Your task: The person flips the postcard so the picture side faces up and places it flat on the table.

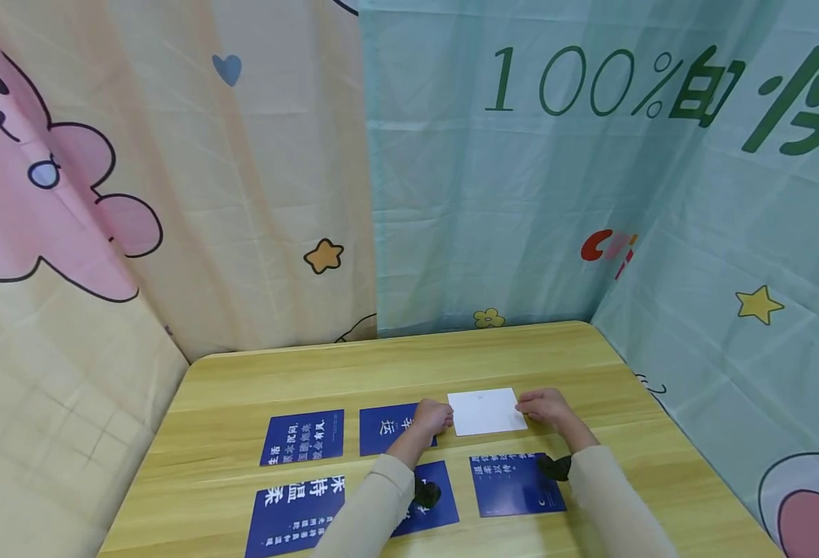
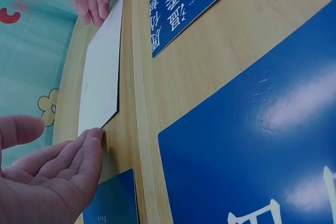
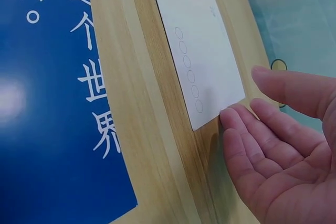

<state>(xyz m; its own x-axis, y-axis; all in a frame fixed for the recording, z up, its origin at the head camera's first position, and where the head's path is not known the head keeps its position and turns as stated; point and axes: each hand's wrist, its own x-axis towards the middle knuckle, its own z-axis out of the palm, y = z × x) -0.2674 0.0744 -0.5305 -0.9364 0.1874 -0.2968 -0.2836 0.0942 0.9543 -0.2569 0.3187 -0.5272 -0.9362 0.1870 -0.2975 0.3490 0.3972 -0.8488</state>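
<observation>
A white postcard [image 1: 487,411] lies on the table between the two hands, blank side up, with a column of printed circles visible in the right wrist view. My left hand [image 1: 433,418] is at its left short edge; in the left wrist view the fingertips [image 2: 94,134] touch the card's corner and the thumb stands apart. At the opposite edge is my right hand [image 1: 543,406], its fingertips [image 3: 229,116] against the card's end and its thumb raised off the card. A blue postcard [image 1: 381,431] with white characters lies partly behind the left hand.
More blue postcards lie around: one at the far left [image 1: 303,438], one at the near left [image 1: 290,519], one under the left forearm [image 1: 444,484] and one near the right wrist [image 1: 514,488]. Patterned curtains [image 1: 277,194] hang behind the wooden table [image 1: 395,360].
</observation>
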